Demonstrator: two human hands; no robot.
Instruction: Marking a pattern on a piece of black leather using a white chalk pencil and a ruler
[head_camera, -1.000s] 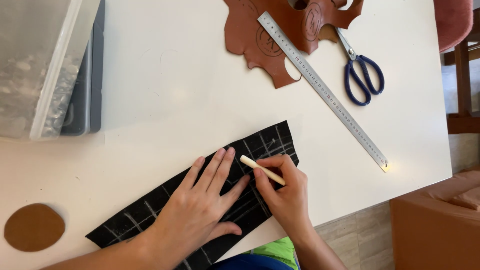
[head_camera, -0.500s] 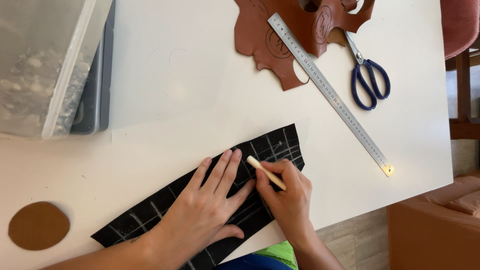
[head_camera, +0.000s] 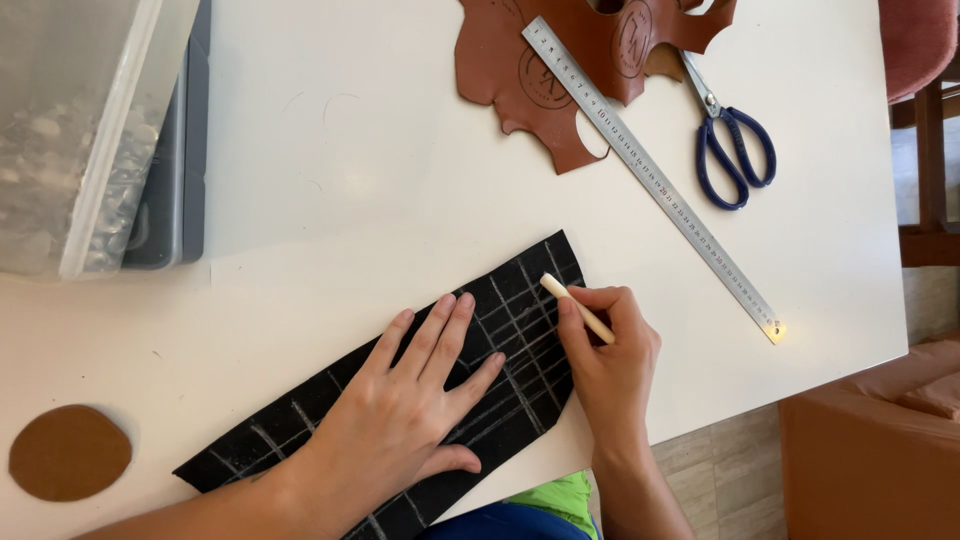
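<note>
The left hand (head_camera: 405, 420) lies flat with fingers spread, pressing on a long black strip of leather (head_camera: 520, 330) crossed with pale chalk lines, which lies slantwise near the front edge of the white table (head_camera: 330, 180). The right hand (head_camera: 612, 365) is closed around a slim cream marking stick (head_camera: 577, 308), held low against the strip's upper end. Farther back lie a ragged brown leather piece (head_camera: 505, 75), a steel ruler (head_camera: 650, 175) and blue-handled scissors (head_camera: 735, 150). A brown oval leather piece (head_camera: 68, 452) sits far left.
</note>
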